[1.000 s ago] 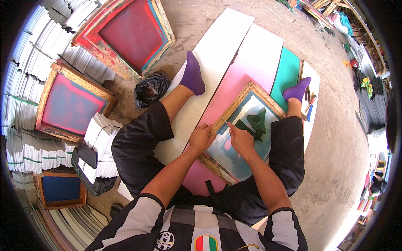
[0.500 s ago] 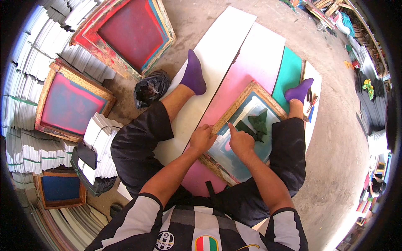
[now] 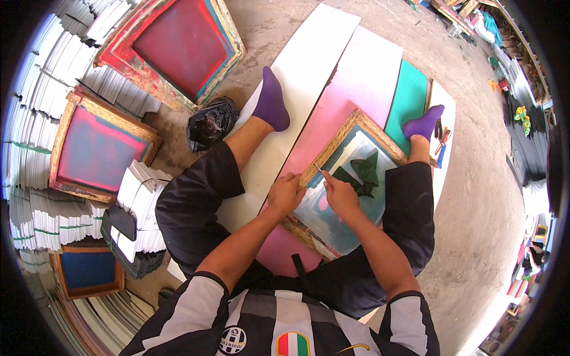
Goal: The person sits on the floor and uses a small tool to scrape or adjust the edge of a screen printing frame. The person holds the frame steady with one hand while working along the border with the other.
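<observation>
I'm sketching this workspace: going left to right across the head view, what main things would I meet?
Wooden frame with a pink and grey-blue screen → crumpled black plastic bag → bare left hand → bare right hand → purple sock on the right foot → small yellow-and-green bundle.

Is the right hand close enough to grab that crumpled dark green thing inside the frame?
Probably yes. The dark green thing lies right beside the right hand, inside the wooden frame, mostly uncovered. But that hand seems to hold a thin pale tool, which might get in the way.
</observation>
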Motion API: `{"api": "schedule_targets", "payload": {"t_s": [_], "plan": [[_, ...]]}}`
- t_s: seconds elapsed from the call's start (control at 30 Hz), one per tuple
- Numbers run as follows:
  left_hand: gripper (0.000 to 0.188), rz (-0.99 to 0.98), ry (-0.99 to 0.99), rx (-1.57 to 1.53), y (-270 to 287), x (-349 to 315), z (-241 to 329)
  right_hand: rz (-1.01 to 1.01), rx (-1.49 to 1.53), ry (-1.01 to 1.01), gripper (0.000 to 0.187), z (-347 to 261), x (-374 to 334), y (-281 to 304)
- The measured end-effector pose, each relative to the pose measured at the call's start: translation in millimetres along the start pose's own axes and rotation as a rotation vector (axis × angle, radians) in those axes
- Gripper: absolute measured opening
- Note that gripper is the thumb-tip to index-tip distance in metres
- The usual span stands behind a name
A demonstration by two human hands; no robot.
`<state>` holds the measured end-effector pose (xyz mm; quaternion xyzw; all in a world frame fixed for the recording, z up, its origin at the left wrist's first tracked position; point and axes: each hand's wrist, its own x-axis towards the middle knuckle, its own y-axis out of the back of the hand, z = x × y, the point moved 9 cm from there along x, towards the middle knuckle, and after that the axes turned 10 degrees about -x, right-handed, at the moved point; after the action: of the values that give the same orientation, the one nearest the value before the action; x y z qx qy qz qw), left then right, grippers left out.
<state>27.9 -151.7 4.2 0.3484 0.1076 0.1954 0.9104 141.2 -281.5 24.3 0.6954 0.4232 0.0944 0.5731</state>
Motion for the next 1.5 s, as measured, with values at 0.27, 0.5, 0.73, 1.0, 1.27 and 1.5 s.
{"api": "schedule_targets", "payload": {"t_s": [0.27,0.5,0.73,1.0,1.27,1.5], "plan": [[0.046,0.019,0.048,-0.06,2.6,-2.6,-7.2,-0.045,-0.149,-0.031,0.042,0.1,-3.5,8.5],[0.048,0.009,0.045,-0.075,0.5,-1.8,-8.4,-0.48,1.042,-0.435,0.045,34.6,0.3,-37.8],[0.046,0.033,0.052,-0.042,3.7,-2.5,-0.9,0.124,0.165,0.019,0.04,24.1,2.8,8.1],[0.047,0.035,0.067,-0.046,3.9,-2.1,-1.7,0.008,-0.067,-0.06,0.04,8.9,-4.3,18.2],[0.047,0.016,0.047,-0.061,3.8,-1.6,-1.4,-0.139,-0.287,-0.102,0.047,-23.7,-2.4,28.6],[0.045,0.015,0.014,-0.013,-3.0,0.2,-5.0,-0.082,-0.09,-0.14,0.045,-10.1,-1.4,10.7]]}}
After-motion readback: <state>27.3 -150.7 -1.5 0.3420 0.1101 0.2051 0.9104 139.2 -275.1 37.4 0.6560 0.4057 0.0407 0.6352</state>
